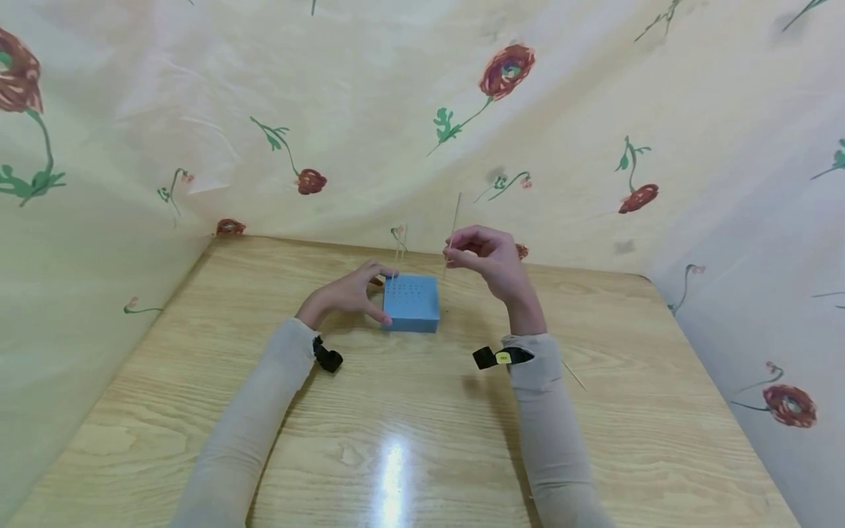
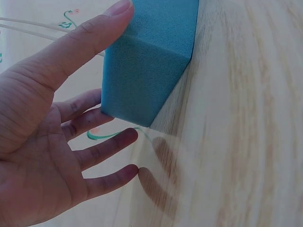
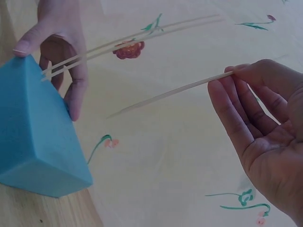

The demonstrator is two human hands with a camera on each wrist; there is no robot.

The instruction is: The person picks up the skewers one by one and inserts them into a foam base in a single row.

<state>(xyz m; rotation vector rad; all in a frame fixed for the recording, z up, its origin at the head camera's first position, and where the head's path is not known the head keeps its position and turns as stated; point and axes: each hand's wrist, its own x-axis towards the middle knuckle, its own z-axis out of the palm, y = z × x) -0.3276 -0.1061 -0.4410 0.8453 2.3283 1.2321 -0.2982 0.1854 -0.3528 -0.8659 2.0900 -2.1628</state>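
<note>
A blue foam block with rows of small holes in its top sits on the wooden table. My left hand holds it from the left, thumb at the near side and fingers at the far side. In the left wrist view, the thumb presses on the block while two lower fingers stay off it. Two thin wooden sticks stand in the block near the left hand. My right hand pinches another thin wooden stick between thumb and fingertips. Its lower end hangs beside the block's right side, apart from it.
Another thin stick lies on the table, beside the right forearm. A flower-printed cloth hangs behind the table and along both sides. Black bands with small devices sit on both wrists.
</note>
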